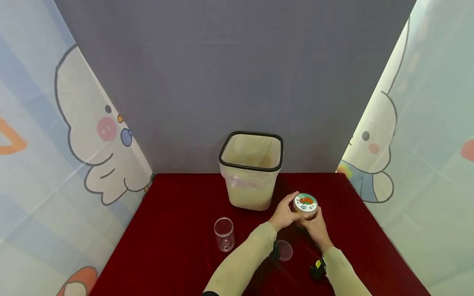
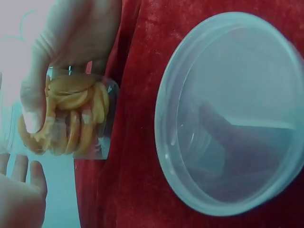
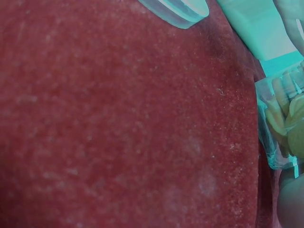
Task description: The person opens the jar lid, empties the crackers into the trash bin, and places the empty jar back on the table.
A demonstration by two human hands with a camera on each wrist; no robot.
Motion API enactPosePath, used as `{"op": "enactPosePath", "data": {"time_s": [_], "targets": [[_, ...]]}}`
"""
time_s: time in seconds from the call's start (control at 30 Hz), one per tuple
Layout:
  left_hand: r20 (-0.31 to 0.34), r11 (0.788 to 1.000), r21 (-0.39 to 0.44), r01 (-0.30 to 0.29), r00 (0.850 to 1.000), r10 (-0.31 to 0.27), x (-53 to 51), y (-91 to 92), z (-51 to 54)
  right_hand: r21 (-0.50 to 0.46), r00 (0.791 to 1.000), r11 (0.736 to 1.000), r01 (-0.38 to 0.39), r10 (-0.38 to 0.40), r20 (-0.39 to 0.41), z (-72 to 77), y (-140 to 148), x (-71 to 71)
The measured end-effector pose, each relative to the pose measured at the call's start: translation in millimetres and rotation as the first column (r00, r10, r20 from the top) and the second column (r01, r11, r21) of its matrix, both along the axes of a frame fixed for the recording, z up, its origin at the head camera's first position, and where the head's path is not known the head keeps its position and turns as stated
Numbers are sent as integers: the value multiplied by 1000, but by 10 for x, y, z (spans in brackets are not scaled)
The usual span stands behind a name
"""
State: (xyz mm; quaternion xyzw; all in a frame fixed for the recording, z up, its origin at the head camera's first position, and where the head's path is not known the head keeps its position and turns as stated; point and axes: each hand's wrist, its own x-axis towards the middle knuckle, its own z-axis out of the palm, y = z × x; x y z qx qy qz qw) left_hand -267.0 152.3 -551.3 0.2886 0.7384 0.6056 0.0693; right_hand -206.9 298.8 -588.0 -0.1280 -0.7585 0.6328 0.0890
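Both hands hold a clear jar [image 2: 80, 118] packed with orange-brown slices, whose exact kind I cannot tell. On its top sits a round lid [image 1: 305, 202] with a green, white and orange label. My left hand [image 1: 286, 213] grips the jar from the left, fingers around its upper part. From the right and front, my right hand [image 1: 315, 227] holds it lower down, its thumb lying across the jar's wall in the left wrist view. Below the left wrist lies a clear round lid [image 2: 237, 109] with a raised rim. The right wrist view shows the jar [image 3: 285, 123] only partly.
A cream bin [image 1: 252, 189] with a black rim and a plastic liner stands at the back, left of the hands. Left of the left forearm is a clear jar [image 1: 224, 235]. Red cloth [image 1: 177, 230] covers the table; a grey wall [image 1: 240, 74] rises behind it.
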Motion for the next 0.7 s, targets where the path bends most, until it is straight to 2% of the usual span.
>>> {"op": "enactPosePath", "data": {"time_s": [0.1, 0.17, 0.3, 0.43, 0.7], "targets": [[10, 1000, 10, 2, 1000, -2, -11, -1, -23, -9, 1000, 1000, -6, 6, 15, -6, -7, -3], [-4, 1000, 8, -21, 1000, 21, 0, 7, -34, -1, 1000, 1000, -3, 3, 6, -7, -10, 3], [-3, 998, 21, -62, 998, 62, 50, 25, -38, 44, 1000, 999, 11, -10, -16, 0, -17, 19], [17, 995, 56, -81, 997, 80, 107, 27, -55, 53, 999, 999, 13, -12, -33, -9, -21, 30], [-5, 985, 113, -133, 991, 135, 191, 23, -90, 42, 999, 999, 9, -7, -53, -18, -6, 17]]}}
